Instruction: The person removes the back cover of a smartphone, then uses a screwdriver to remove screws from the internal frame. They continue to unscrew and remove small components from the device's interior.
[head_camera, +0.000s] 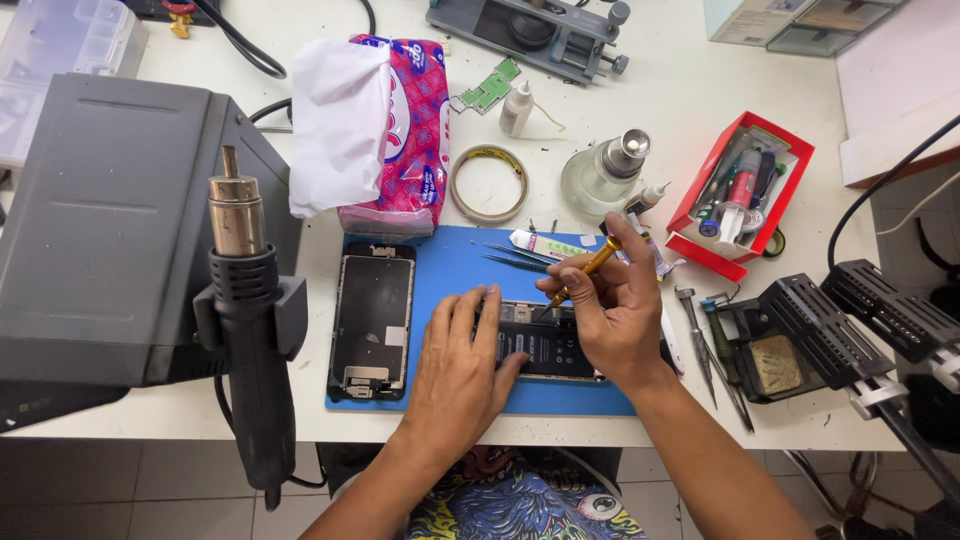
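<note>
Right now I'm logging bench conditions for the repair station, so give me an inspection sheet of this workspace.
Surface: white table with a blue mat at the front edge.
Job's things: opened phone body on the mat; detached screen panel lies beside it.
Clutter: tissue pack, tape roll, glass dispenser bottle, red tray of tools, tweezers.
Grippers: left hand presses on the phone; right hand holds a yellow-handled screwdriver tip-down on it.
Cables: black leads at the rear left.
Surroundings: hot-air station with its nozzle wand left, soldering iron stand right.
</note>
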